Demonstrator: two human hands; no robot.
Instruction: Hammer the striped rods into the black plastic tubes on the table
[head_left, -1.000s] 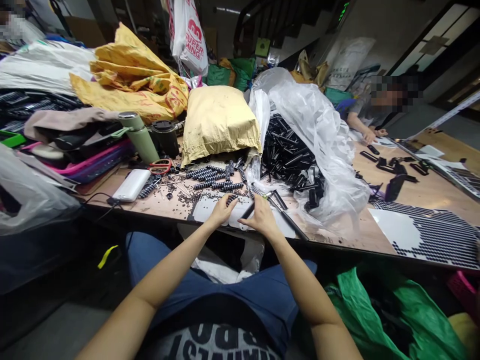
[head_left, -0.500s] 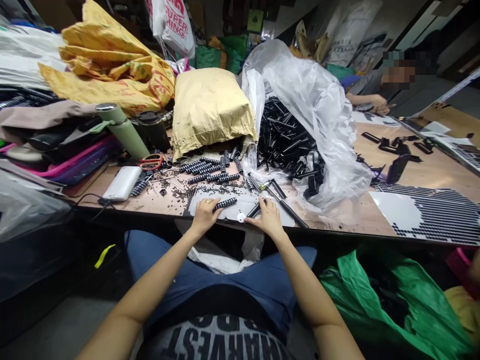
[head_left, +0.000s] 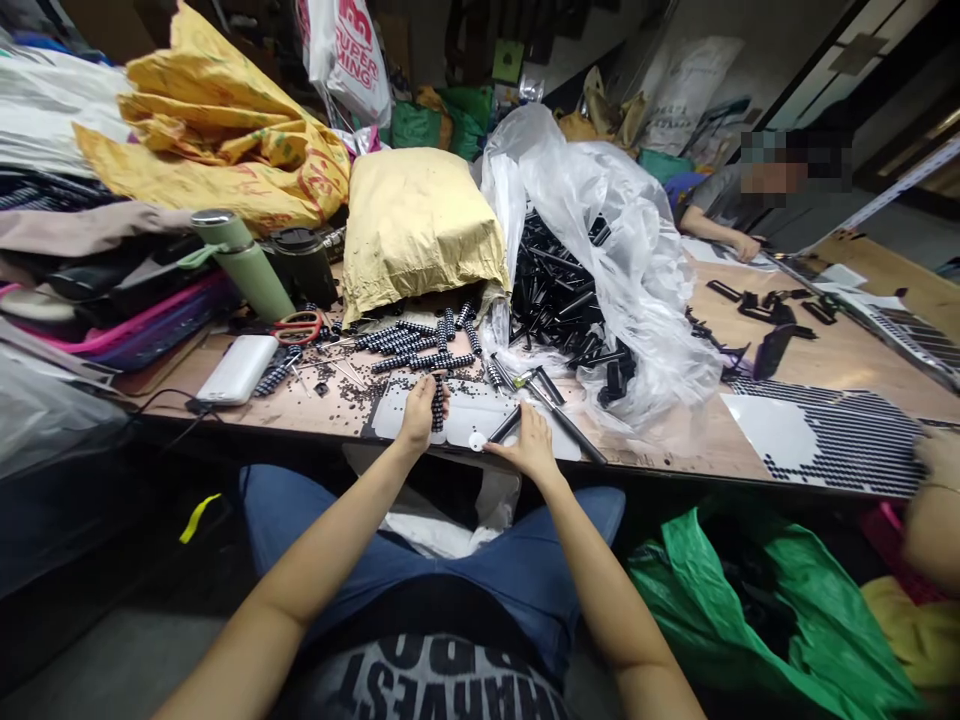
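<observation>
My left hand (head_left: 418,415) is closed around a black tube covered in rows of white dots (head_left: 438,408), which stands nearly upright in the fingers. Thumb and fingers of my right hand (head_left: 534,445) span a plain black tube (head_left: 504,424) lying slanted over the pale sheet (head_left: 465,402). A small white disc (head_left: 478,441) lies near my right thumb. To the right of that hand, a longer black rod (head_left: 574,432) slants towards the table edge. Behind my hands, several dotted tubes (head_left: 409,340) are heaped together, with tiny dark beads (head_left: 349,395) scattered to their left.
A clear plastic bag (head_left: 637,270) spills black parts (head_left: 555,290). Further left are a yellow package (head_left: 424,230), scissors (head_left: 298,327), a white power bank (head_left: 238,370) and a green flask (head_left: 247,270). Another person's hand (head_left: 937,460) is by the dotted sheet (head_left: 840,430); another person sits beyond.
My left hand has turned the dotted tube from lying flat to nearly upright. My right hand stays at the plain tube. Another person's hand has come in at the right edge.
</observation>
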